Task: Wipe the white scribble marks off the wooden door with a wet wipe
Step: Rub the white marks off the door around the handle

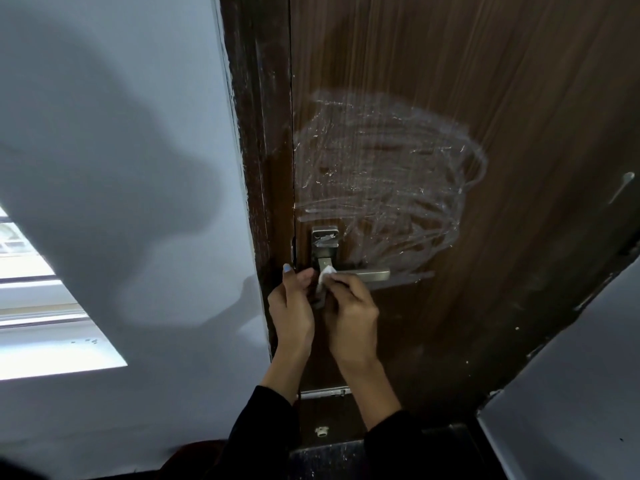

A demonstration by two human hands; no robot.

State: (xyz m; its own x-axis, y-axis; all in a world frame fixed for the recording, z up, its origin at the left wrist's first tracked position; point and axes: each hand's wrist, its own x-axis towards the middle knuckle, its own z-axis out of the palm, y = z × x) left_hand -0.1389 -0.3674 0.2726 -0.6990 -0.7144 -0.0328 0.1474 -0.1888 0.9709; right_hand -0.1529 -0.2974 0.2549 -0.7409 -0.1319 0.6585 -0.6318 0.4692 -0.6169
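A dark wooden door (519, 98) fills the upper right, with a big patch of white scribble marks (384, 174) above its metal lever handle (372, 274). Just below the handle plate (323, 244), both hands meet. My right hand (349, 306) pinches a small white wet wipe (325, 276) at its top. My left hand (292, 306) holds the lower part of the same wipe, thumb raised beside the door edge. The wipe is bunched between the fingers and does not touch the scribbles.
A dark door frame (263, 150) runs down left of the door, next to a grey wall (121, 168). A window opening (41, 306) lies at the left. Another grey wall (571, 393) bounds the lower right. A small latch (322, 432) sits low on the door.
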